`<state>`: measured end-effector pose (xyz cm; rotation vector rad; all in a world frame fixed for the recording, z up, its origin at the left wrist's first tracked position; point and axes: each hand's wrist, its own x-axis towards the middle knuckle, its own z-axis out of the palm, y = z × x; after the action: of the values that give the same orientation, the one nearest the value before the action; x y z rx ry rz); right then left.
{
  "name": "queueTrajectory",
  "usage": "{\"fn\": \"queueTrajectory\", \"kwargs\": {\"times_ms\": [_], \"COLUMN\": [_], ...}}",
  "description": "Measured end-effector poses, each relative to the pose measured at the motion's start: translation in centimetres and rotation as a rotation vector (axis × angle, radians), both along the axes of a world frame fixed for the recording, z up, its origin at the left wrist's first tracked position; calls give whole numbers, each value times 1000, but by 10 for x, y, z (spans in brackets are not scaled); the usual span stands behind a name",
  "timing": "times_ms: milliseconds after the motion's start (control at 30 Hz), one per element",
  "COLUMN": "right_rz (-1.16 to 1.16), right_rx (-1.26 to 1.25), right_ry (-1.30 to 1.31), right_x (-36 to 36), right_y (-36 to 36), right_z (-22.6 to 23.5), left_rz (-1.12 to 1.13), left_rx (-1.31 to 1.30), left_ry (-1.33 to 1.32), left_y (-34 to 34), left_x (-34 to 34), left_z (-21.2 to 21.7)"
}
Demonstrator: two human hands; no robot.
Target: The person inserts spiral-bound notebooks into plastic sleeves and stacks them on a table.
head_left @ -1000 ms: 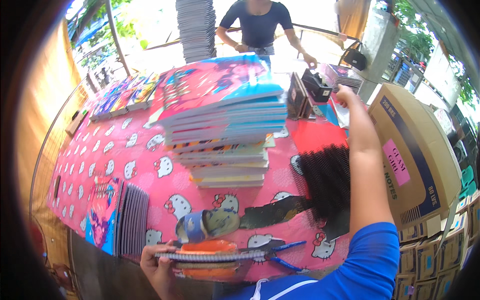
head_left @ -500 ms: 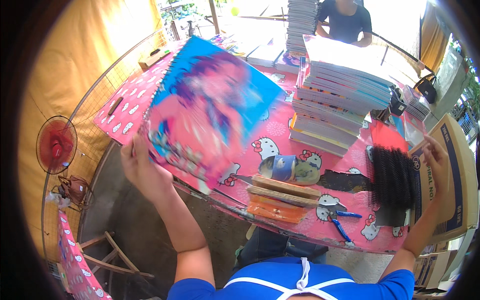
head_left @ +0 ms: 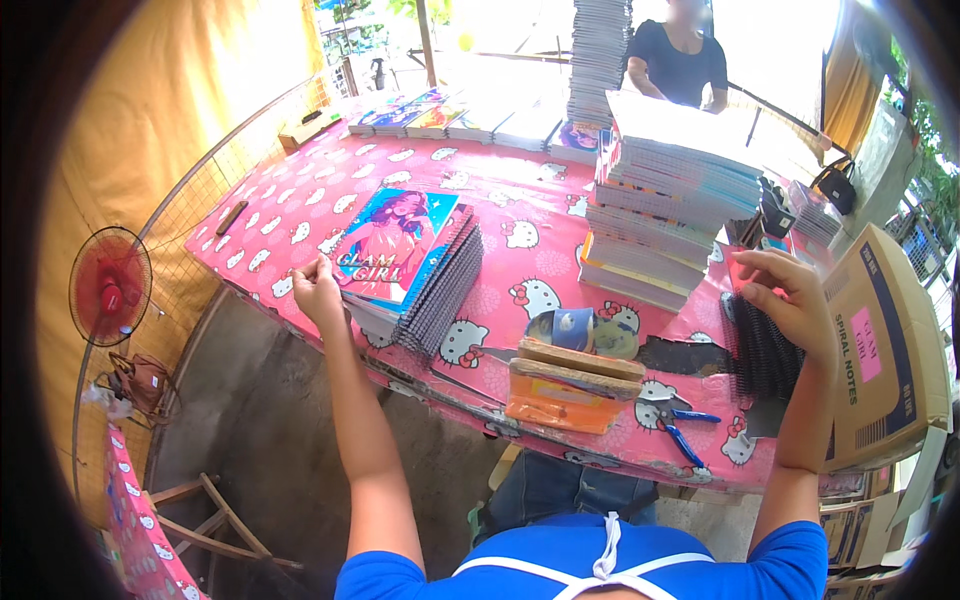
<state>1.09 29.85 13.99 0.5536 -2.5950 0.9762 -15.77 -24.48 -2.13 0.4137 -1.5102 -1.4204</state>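
Note:
A stack of spiral notebooks (head_left: 440, 290) stands on the left half of the pink table, black coils facing right. The top notebook (head_left: 395, 240) has a blue and pink cover with a drawn figure. My left hand (head_left: 318, 290) pinches at this notebook's left edge, fingertips closed. Over on the right, my right hand (head_left: 790, 295) hovers with curved, parted fingers and nothing visible in them. Beneath and beside it lies a bunch of black spiral coils (head_left: 757, 345), partly hidden by the hand and forearm.
A tall pile of unbound books (head_left: 670, 210) rises behind the table's middle. Nearer me are an orange block with wooden slats (head_left: 570, 390), a tape-wrapped roll (head_left: 575, 332) and blue-handled pliers (head_left: 685, 430). A cardboard box (head_left: 885, 350) stands right. Across the table is another person (head_left: 680, 60).
The notebook in my left hand has come down from mid-air onto the stack. My right hand has shifted slightly left, over the black coils.

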Motion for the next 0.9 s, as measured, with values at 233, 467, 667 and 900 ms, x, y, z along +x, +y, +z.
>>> {"fn": "queueTrajectory", "kwargs": {"times_ms": [233, 467, 667, 900], "right_rz": [61, -153, -244, -212], "right_rx": [161, 402, 507, 468], "right_ry": [165, 729, 687, 723], "right_x": [-41, -119, -160, -143], "right_y": [-35, -50, -43, -43], "right_z": [7, 33, 9, 7], "left_rz": [-140, -110, -683, -1515], "left_rx": [27, -66, 44, 579], "left_ry": [-74, 38, 381, 117], "left_y": [-12, 11, 106, 201], "left_x": [-3, 34, 119, 119], "left_z": [-5, 29, 72, 74]}}
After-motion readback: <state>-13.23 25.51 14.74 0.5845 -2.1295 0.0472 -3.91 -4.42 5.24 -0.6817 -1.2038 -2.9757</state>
